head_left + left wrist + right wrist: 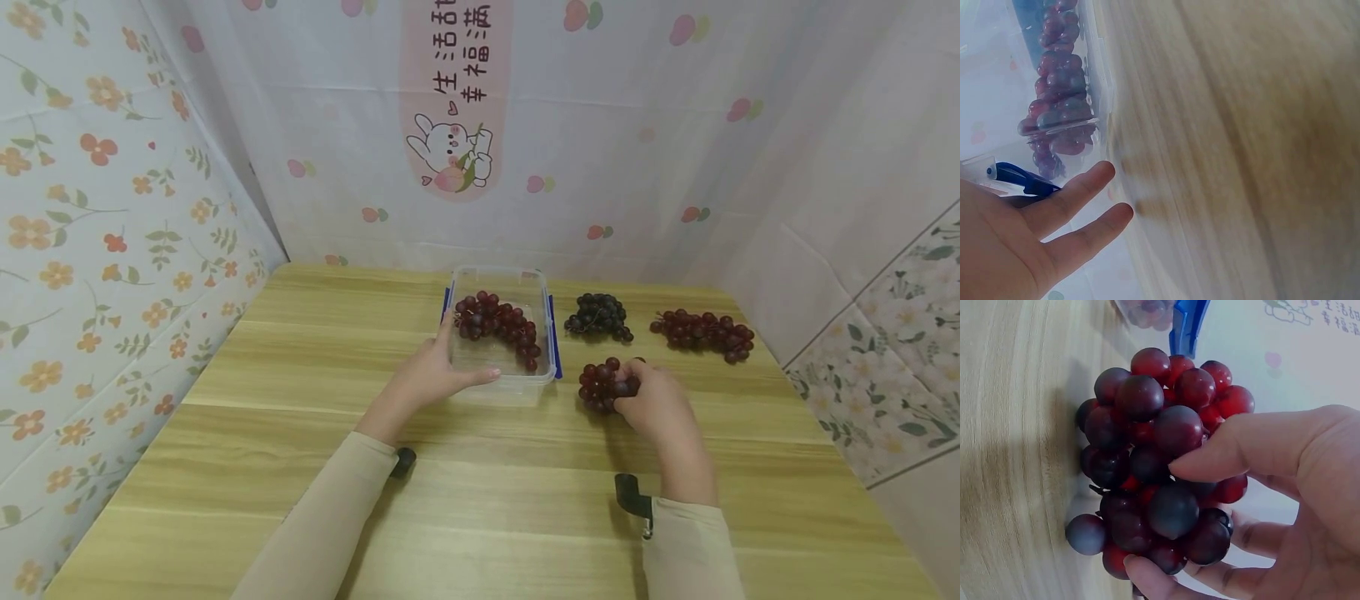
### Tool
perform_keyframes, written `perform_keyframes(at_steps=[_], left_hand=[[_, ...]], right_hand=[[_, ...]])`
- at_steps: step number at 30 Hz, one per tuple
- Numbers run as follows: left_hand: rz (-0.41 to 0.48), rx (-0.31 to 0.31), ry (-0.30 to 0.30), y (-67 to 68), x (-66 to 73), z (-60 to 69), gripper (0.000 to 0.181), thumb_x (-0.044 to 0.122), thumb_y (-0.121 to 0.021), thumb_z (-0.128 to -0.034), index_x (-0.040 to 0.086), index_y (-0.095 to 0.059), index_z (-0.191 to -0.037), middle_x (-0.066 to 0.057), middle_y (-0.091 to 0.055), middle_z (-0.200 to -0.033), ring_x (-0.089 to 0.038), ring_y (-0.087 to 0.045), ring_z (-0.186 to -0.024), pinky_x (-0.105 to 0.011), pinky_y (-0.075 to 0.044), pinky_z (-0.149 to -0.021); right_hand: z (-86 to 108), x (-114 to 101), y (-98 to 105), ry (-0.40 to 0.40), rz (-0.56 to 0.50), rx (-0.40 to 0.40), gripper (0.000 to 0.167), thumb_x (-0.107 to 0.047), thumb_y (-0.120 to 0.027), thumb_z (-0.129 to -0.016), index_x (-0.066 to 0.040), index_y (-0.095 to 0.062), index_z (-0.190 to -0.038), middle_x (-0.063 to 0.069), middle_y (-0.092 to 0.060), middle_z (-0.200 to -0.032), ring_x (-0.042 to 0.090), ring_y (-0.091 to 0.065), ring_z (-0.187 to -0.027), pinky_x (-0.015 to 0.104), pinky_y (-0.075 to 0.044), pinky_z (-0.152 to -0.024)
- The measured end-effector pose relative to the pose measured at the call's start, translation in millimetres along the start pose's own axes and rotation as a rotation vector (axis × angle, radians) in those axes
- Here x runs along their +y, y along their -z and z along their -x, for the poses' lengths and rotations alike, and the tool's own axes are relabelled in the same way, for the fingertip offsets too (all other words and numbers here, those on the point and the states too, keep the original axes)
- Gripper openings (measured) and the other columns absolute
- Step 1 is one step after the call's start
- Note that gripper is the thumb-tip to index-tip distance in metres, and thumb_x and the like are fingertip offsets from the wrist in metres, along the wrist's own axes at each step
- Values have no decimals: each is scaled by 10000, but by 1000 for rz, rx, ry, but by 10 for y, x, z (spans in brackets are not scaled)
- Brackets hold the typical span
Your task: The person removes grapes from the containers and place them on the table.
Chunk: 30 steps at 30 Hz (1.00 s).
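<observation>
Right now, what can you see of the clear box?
The clear box looks like plastic: rectangular, rounded at the corners, open on top, with blue flaps at its left and right sides. It stands upright on the wooden-looking table; a bunch of dark red grapes lies inside. The left hand is spread around its near left corner, though exact contact is hard to confirm.

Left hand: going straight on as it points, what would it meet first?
The left hand would likely meet the clear container first, at its near left corner; exact depth is hard to judge.
</observation>
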State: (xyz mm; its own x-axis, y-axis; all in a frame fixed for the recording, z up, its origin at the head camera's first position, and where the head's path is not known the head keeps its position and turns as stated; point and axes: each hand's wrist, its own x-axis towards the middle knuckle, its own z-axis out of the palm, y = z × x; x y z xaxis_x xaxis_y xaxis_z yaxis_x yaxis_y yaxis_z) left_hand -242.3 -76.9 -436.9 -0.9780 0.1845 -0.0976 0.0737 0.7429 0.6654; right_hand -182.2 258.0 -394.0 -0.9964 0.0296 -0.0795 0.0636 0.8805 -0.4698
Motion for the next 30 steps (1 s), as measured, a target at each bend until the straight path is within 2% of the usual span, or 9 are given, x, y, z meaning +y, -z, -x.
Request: perform_keyframes(at_steps=[4,7,11,14,17,23,30], left_hand=[[3,6,3,1,3,5,1410,911,-710,-730,302,85,-1724,-290,-321,-1707,-503,-408,-1538,-688,-422,-1179],[3,6,0,-4,2,-1,1397,898,-714,-742,307,85,-1723,-287,-329,-1705,-497,-414,-1537,-682,-427,-1179],[-2,-3,-6,-5,1,-3,1413,938,-685,-720,315,95,-1721,-281,-327,-1709,-488,-412,-1542,-675,-426,-1184],[1,-7,-4,-1,1,1,1414,935,-689,-721,311,92,-1722,-287,-323,-1708,-495,-406,-1543,-684,-422,-1182],[-4,-4,-5,0,-1,4,1430,961,-671,-703,308,91,-1722,-294,-330,-1702,-500,-410,-1538,-684,-427,-1178],[-13,0,-12,-2,3,4,1469,1013,-629,-663,294,89,-1724,-297,-335,-1698,-498,-417,-1534,-675,-433,-1178],[-7,1,-2,-7,15,12,1378,862,-722,-773,308,115,-1717,-299,-312,-1708,-509,-411,-1533,-687,-428,-1175]], right_hand=[[-15,-2,-27,2,-3,-36,376,-98,-714,-913,-11,-625,-1268,419,-481,-1409,553,-544,-1229,662,-499,-986],[-32,-2,-50,6,-16,-70,458,-112,-703,-914,4,-601,-1345,451,-390,-1493,614,-468,-1336,703,-465,-1056],[-54,-6,-82,15,-33,-125,593,-148,-695,-940,17,-521,-1482,453,-293,-1577,640,-342,-1441,740,-400,-1136],[-57,-18,-103,24,-46,-152,636,-169,-686,-955,17,-481,-1527,436,-261,-1599,634,-317,-1465,746,-375,-1160],[-46,-32,-100,35,-51,-155,606,-168,-673,-955,23,-505,-1505,430,-263,-1592,630,-344,-1451,737,-387,-1152],[32,-49,-28,79,-40,-123,460,-168,-674,-948,28,-647,-1363,458,-334,-1538,662,-404,-1401,752,-381,-1152],[99,-72,69,105,-36,-82,407,-175,-670,-996,11,-675,-1358,433,-385,-1535,645,-418,-1404,746,-382,-1153]])
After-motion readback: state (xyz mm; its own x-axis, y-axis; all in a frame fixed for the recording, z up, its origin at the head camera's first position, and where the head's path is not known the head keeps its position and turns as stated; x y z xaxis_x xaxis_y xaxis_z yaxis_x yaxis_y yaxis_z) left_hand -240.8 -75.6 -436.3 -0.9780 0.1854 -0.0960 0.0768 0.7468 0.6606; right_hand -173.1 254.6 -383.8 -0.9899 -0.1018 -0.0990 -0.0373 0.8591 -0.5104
